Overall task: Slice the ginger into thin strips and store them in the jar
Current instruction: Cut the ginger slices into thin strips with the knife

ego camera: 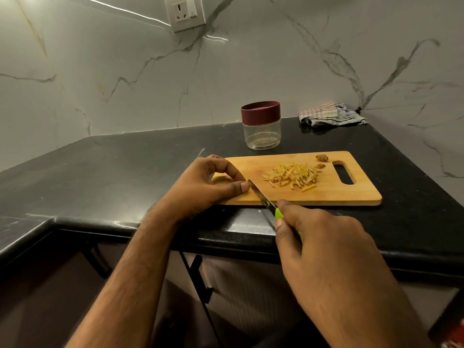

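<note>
Glossy black stone table (125, 167); matt, smooth wooden board (326, 189); clear plastic jar (263, 134) with matt maroon lid (260, 113); knife (263, 199) with dull metal blade and green plastic handle; striped cloth (331, 114), far right; polished marble wall (100, 71)

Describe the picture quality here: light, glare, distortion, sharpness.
Head view: dim, warm light; bright glare streaks on the marble wall near the socket; wide-angle lens bends the counter edge; ginger strips and jar are fairly sharp; the right hand, close to the lens, looks oversized and slightly soft.
</note>
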